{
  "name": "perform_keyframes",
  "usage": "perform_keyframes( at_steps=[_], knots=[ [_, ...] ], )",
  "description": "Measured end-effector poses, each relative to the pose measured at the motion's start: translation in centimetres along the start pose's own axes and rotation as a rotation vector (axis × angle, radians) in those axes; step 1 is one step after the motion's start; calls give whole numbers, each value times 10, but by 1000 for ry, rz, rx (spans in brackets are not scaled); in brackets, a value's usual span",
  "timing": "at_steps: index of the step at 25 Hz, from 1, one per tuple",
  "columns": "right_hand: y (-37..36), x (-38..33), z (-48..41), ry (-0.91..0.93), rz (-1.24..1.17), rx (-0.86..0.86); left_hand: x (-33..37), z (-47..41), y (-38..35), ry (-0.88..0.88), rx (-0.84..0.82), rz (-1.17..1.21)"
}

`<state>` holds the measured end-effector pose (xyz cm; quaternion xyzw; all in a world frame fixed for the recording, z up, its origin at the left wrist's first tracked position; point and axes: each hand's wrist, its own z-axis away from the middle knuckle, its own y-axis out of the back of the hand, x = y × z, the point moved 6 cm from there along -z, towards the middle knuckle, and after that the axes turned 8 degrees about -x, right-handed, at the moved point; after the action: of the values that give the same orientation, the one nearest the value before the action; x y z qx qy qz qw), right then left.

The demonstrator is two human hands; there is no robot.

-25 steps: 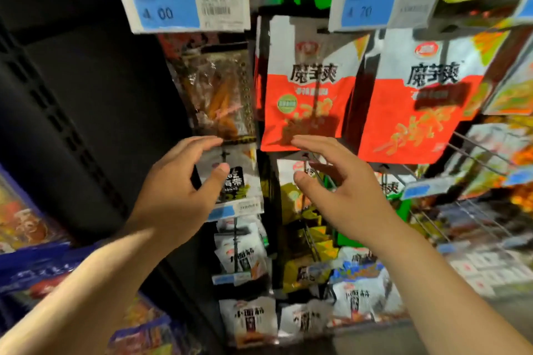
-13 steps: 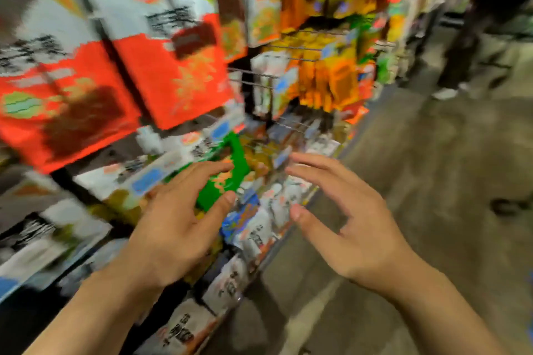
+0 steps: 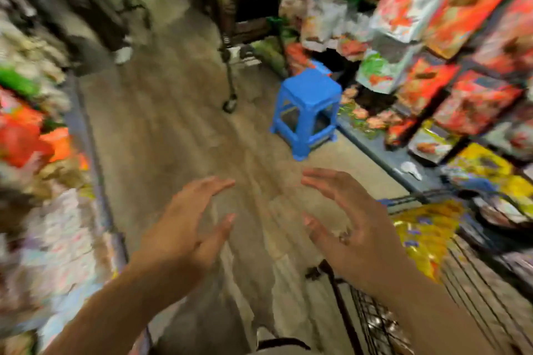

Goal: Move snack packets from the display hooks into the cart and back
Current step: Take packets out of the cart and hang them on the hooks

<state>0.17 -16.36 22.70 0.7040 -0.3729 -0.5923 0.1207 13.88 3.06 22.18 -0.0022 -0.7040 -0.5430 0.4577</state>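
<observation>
Both hands hover empty over the aisle floor, palms facing each other. My left hand has its fingers straight and spread. My right hand is likewise spread and holds nothing. The wire cart sits at the lower right, under my right forearm, with a yellow snack packet lying in it. Snack packets hang on the display racks to the left and right. The picture is heavily blurred.
A blue plastic stool stands on the floor by the right-hand shelves. Farther along the aisle stands a dark wheeled cart. A person's legs are at the far left of the aisle.
The view has swung from the hook display on the left round to the aisle and the cart. Both hands stayed empty and spread, now over the floor instead of in front of the packets.
</observation>
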Motion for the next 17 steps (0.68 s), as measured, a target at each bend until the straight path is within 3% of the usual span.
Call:
perform_keyframes(
  at_steps=[7,13,17],
  knots=[
    [47,13,58,-350,185,393,42,-104,-60,-443,-300,99],
    [35,16,173,-728,225,795,84,-127,-155,-679,-671,131],
    [25,38,251,-982,251,952,118,-136,-248,-738,-807,122]
  ],
)
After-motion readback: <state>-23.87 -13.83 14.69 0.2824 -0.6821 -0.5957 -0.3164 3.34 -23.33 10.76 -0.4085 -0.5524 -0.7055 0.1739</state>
